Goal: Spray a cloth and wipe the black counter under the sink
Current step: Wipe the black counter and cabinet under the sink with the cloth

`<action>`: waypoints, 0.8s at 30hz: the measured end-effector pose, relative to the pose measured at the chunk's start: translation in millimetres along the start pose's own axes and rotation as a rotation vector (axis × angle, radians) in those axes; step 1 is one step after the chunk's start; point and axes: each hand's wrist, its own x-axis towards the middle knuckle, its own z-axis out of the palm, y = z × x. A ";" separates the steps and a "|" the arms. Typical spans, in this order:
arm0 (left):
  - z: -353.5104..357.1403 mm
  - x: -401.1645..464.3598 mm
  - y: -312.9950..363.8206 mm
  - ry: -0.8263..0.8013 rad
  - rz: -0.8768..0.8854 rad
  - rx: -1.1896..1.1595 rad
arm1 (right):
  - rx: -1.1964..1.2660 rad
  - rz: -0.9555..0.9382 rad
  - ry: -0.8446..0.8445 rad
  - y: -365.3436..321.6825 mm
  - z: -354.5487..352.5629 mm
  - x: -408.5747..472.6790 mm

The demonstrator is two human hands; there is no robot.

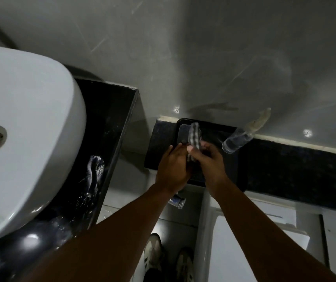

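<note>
Two bare forearms reach forward over the shoes on the floor, and both hands meet above a dark tray. Left hand and right hand each close their grip on a checked cloth bunched upward between them. Just right, a clear spray bottle leans on the tray's far corner, while the wet black worktop beneath the white sink lies well to the left.

No legible text (dim view)
</note>
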 end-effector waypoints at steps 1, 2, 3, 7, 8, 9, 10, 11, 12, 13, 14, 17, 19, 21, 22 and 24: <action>-4.0 -0.3 8.1 0.023 -0.067 -0.136 | 0.027 -0.015 -0.049 -0.7 1.9 -7.0; -9.7 -2.1 15.7 0.032 -0.160 -0.284 | 0.009 -0.053 -0.075 -0.7 3.8 -14.0; -15.3 -5.0 22.8 0.030 -0.256 -0.440 | -0.082 -0.134 -0.081 -2.6 6.2 -22.3; -37.4 -22.2 40.6 -0.041 -0.456 -0.801 | -0.509 -0.454 -0.028 -11.8 22.4 -43.4; -49.1 -28.4 44.3 -0.071 -0.440 -0.790 | -0.493 -0.452 -0.031 -16.7 26.6 -47.6; -63.6 -35.6 47.0 -0.113 -0.408 -0.751 | -0.463 -0.429 -0.040 -22.1 30.5 -51.1; -81.4 -42.9 48.9 -0.168 -0.373 -0.690 | -0.442 -0.402 -0.055 -27.1 33.9 -54.0; -102.2 -50.7 49.6 -0.235 -0.345 -0.611 | -0.450 -0.395 -0.072 -31.8 39.4 -58.8; -124.8 -58.6 50.4 -0.310 -0.334 -0.503 | -0.478 -0.415 -0.084 -35.1 45.2 -63.1; -147.1 -66.6 51.3 -0.367 -0.329 -0.377 | -0.510 -0.450 -0.087 -38.0 53.3 -68.2; -168.4 -77.8 51.4 -0.385 -0.305 -0.249 | -0.543 -0.504 -0.095 -39.0 62.3 -75.4; -243.5 -106.1 45.3 -0.192 -0.131 0.078 | -0.667 -0.754 -0.136 -40.7 103.3 -96.6; -291.2 -119.7 27.4 -0.027 0.003 0.276 | -0.863 -0.889 -0.183 -33.2 134.9 -105.1; -326.4 -130.5 -0.1 0.029 0.086 0.433 | -1.069 -0.851 -0.271 -18.2 161.1 -109.3; -339.0 -137.4 -16.0 -0.010 0.084 0.485 | -1.166 -0.793 -0.297 -9.6 172.0 -109.7; -351.9 -154.7 -45.4 -0.138 0.066 0.556 | -1.240 -0.729 -0.280 5.4 187.2 -112.3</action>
